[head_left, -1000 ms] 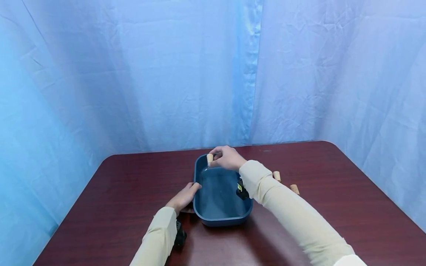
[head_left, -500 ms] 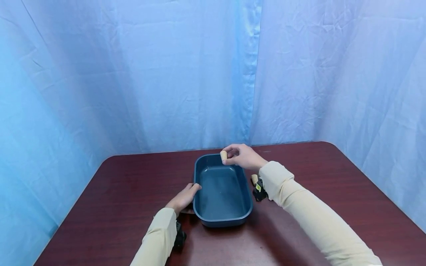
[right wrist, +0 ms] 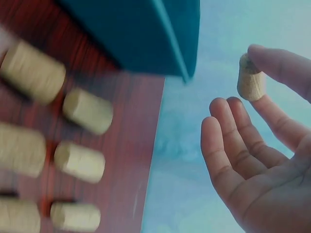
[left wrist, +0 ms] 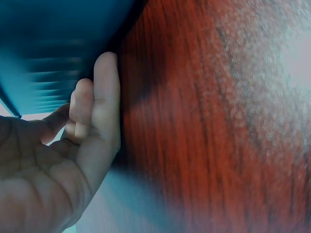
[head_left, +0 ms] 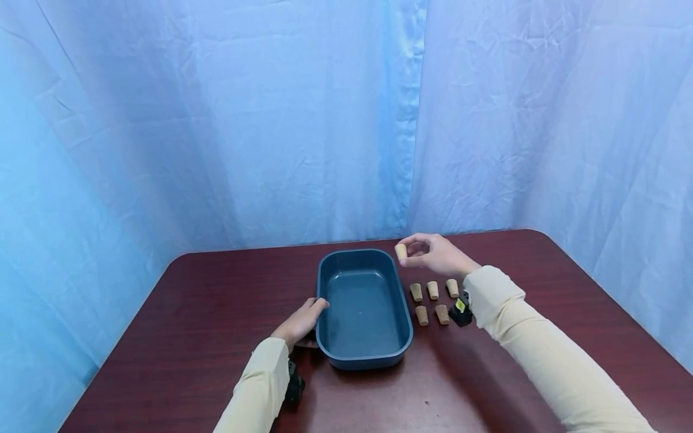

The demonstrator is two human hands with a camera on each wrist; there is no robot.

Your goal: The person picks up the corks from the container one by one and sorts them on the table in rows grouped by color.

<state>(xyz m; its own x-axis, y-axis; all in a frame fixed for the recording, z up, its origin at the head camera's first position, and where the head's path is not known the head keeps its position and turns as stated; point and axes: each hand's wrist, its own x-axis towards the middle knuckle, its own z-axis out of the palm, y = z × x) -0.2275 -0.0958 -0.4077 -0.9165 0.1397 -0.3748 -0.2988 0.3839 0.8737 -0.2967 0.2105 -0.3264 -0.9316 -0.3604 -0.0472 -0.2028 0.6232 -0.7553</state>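
Note:
A cork stopper [head_left: 401,251] is pinched between the thumb and index finger of my right hand [head_left: 441,255], up off the table just right of the blue bin's far end. In the right wrist view the other fingers spread loosely beside this cork [right wrist: 251,80]. My left hand [head_left: 300,322] holds the deep blue rectangular bin [head_left: 407,319] by its left wall. Its thumb lies over the rim, while the left wrist view shows the fingers [left wrist: 106,82] against the outer side, low by the tabletop. Nothing lies on the bin's visible floor.
Several more corks stand in two rows right of the bin, among them a cork [head_left: 415,292] near its wall and a nearer cork [head_left: 442,314]. The right wrist camera hides part of that area. Behind the dark red table [head_left: 216,288] hangs a pale blue curtain [head_left: 303,120].
My right hand has moved right with the cork, from over the bin's far end to beyond its right rim. The corks on the table have come into sight. The left hand has stayed put.

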